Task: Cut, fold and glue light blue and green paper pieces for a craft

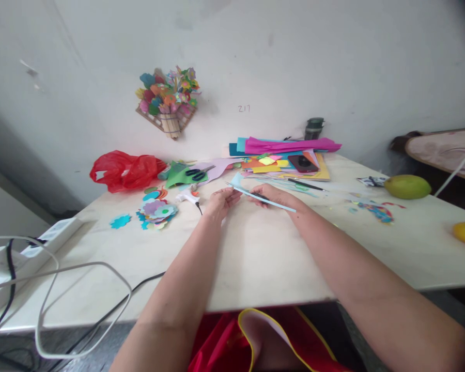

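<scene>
Over the middle of the table, my left hand point(223, 201) pinches a narrow light blue strip point(273, 201) near its left end. The strip slants down to the right, across my right hand point(273, 194) and over its wrist. My right hand is closed around dark-handled scissors point(260, 197), mostly hidden by the fingers and the strip. A thin blade tip seems to show near the left fingertips. A wider light blue piece point(237, 179) stands just behind the left fingertips. To the left of my left hand lies a white glue gun point(187, 197) with a black cord.
Paper flowers point(157, 211) are piled at the left. Behind them lie a red plastic bag point(126, 170) and scissors point(197, 174) on green sheet. Coloured sheets point(290, 146) and a black pen point(306, 184) lie at the back. A green fruit point(407, 186) rests right; a power strip point(34, 253) lies left.
</scene>
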